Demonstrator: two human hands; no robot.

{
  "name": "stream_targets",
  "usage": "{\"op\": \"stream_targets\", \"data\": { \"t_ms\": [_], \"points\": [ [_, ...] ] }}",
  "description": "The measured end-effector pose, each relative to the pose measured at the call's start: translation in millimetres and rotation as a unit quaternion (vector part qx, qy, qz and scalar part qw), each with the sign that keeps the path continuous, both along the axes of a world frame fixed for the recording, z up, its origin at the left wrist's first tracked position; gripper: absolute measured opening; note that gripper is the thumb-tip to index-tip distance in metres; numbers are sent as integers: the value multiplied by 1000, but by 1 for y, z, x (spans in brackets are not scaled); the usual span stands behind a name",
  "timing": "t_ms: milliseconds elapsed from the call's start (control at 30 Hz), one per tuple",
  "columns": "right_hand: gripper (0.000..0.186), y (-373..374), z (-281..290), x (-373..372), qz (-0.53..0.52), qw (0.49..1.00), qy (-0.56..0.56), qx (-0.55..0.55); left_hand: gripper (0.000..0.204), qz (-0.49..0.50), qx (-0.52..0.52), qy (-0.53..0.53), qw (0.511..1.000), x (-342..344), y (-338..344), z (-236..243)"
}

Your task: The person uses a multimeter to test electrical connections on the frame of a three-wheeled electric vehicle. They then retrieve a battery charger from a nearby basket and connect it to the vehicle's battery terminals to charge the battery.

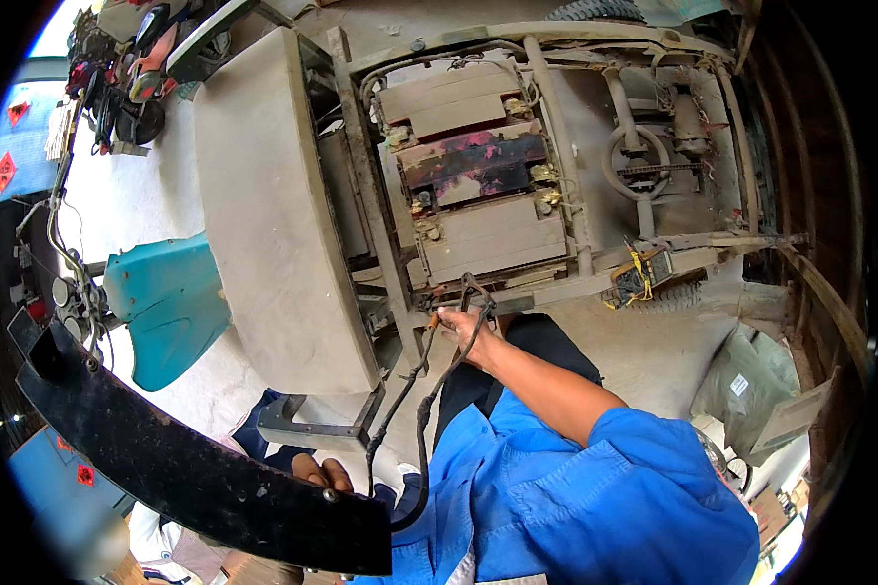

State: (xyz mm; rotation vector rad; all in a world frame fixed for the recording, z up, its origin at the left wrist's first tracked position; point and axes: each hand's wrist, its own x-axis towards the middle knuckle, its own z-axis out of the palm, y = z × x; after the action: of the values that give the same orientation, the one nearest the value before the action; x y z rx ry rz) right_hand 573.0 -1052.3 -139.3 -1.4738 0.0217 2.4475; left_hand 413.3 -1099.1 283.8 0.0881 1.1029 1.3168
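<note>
My right hand (466,330) is closed on a dark cable near its orange-brown end (434,319), beside the near rail of a dusty metal vehicle frame (529,294). Two taped dark cables (423,414) loop down from there to the right end of a long black metal casing (185,453). Curled over the casing's upper edge are the fingers of my left hand (322,473); the rest of that hand and its forearm are hidden. Just beyond my right hand, several dusty batteries (493,242) sit in the frame, the middle one (476,164) stained pink and dark.
Left of the batteries stands a large dusty seat box (278,205), with a turquoise panel (171,307) beyond it. A boxy device tied with yellow wire (642,277) rests on the near rail. At right are a plastic bag (751,385) and wooden poles (829,302).
</note>
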Motion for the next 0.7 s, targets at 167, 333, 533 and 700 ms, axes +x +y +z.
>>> {"op": "stream_targets", "data": {
  "t_ms": [167,333,533,700],
  "points": [
    [52,-22,-37,-19,67,987,-147,13,22,-14,-14,-21,1000,-2,-8,-5],
    [71,-2,-3,-26,51,969,-241,10,22,-22,-25,-38,999,-4,-19,-6],
    [48,11,-42,-25,13,924,-342,172,25,-32,-39,-59,997,-3,-27,-8],
    [46,50,-14,-26,201,883,-340,252,26,-25,-37,-67,997,-5,-35,-15]
  ]
}}
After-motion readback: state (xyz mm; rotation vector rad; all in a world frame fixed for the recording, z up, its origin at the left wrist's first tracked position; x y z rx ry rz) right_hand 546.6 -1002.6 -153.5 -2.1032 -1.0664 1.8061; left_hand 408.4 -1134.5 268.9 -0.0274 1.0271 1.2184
